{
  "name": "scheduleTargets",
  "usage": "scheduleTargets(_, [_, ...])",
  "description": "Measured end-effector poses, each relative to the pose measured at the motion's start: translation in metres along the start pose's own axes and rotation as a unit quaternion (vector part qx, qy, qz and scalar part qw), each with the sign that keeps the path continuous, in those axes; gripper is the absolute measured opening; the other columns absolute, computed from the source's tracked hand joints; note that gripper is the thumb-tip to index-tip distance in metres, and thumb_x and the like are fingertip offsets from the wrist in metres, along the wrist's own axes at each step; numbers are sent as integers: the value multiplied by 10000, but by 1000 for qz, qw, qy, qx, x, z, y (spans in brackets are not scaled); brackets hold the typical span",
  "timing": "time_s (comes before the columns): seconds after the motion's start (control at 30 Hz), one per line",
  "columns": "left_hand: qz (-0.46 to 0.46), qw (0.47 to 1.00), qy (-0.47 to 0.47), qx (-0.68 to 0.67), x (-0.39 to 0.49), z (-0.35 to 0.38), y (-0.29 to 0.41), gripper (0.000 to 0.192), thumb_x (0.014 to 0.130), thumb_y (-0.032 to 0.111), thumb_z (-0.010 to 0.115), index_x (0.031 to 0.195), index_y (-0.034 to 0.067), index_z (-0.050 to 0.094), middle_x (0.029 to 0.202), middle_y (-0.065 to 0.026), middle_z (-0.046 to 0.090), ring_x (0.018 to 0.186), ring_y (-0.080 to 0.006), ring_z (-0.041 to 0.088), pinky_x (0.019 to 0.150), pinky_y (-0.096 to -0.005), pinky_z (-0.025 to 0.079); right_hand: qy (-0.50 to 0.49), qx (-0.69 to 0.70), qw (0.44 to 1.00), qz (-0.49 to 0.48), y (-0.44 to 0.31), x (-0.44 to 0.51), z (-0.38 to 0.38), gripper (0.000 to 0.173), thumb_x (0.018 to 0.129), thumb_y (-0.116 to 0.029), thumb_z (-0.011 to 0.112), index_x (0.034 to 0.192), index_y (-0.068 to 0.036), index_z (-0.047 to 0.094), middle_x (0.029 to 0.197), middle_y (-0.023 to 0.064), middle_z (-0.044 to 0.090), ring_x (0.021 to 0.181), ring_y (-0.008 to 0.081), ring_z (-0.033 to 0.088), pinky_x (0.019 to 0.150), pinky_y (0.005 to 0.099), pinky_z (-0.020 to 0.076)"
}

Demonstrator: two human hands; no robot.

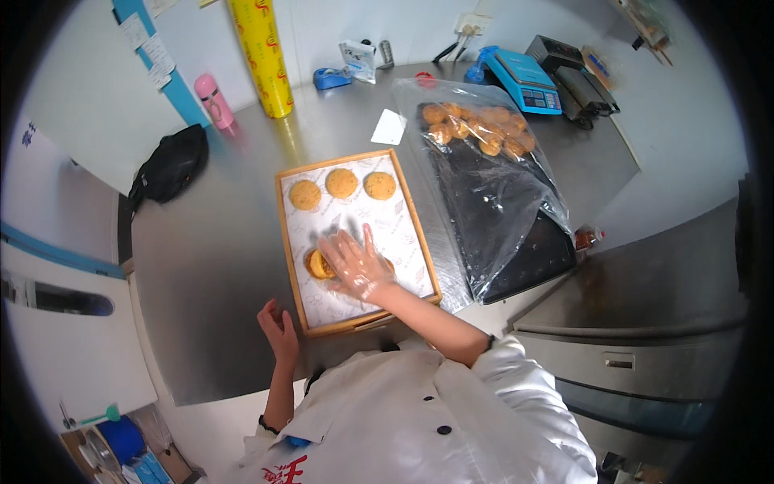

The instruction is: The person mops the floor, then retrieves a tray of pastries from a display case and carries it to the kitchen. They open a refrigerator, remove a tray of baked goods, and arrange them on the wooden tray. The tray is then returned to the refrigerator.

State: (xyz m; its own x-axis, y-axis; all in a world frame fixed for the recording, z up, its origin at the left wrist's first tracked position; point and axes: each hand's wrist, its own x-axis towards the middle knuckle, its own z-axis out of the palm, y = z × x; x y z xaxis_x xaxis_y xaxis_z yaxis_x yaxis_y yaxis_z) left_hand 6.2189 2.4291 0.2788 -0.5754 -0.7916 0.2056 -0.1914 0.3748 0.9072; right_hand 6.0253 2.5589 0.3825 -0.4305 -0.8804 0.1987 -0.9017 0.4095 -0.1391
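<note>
My right hand, in a clear plastic glove, is spread over the lower part of a paper-lined wooden tray. Beside its fingertips lies a golden-brown pastry; another one is mostly covered by the hand, and whether the palm presses on it cannot be told. Three round, flat baked buns, a left one, a middle one and a right one, line the tray's far end. My bare left hand, fingers slightly curled, is held near the tray's lower left edge and holds nothing.
Right of the wooden tray, a black baking tray with several browned pastries lies partly under clear plastic. Behind stand a blue digital scale, a tape dispenser, a yellow film roll and a pink bottle. A black bag lies left.
</note>
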Motion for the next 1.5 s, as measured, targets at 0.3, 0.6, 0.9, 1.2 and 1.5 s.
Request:
scheduleTargets(0.3, [-35, 998, 44, -16, -22, 12, -11, 284, 957, 159, 428, 1201, 15, 446, 1141, -99, 445, 1040, -189, 454, 915, -304, 370, 380, -55, 818, 428, 184, -229, -40, 178, 703, 8, 456, 837, -12, 571, 852, 146, 588, 837, 317, 549, 763, 401, 429])
scheduleTargets(0.6, [-154, 985, 80, 10, -46, 27, -7, 335, 980, 264, 379, 1203, 18, 429, 1188, -105, 428, 1101, -208, 432, 953, -316, 345, 102, -61, 918, 377, 395, -181, -10, 628, 810, -227, 577, 1357, -41, 330, 1407, 199, 318, 1302, 360, 292, 1068, 469, 228])
scheduleTargets(0.9, [-381, 915, 88, 96, -55, 36, 34, 431, 981, 372, 328, 1261, 47, 368, 1214, -96, 412, 1128, -212, 415, 947, -316, 341, 306, -23, 896, 320, 507, -58, -52, 773, 699, -202, 712, 1349, -54, 321, 1374, 227, 328, 1271, 379, 318, 1069, 453, 253])
scheduleTargets(1.2, [-294, 945, 47, 137, -36, 30, 18, 435, 974, 313, 387, 1248, -24, 386, 1211, -155, 434, 1077, -255, 437, 927, -337, 356, 348, 15, 879, 327, 465, -119, -33, 604, 660, -177, 740, 1193, -72, 475, 1154, 194, 507, 1045, 358, 497, 862, 449, 432])
scheduleTargets(1.5, [-104, 979, -26, 171, -14, 35, 7, 376, 955, 225, 441, 1192, -67, 426, 1144, -199, 470, 1044, -304, 463, 925, -359, 356, 459, 804, 171, 337, 199, -266, -88, 600, 830, -494, 529, 1172, -4, 467, 993, 210, 559, 841, 278, 580, 729, 337, 522])
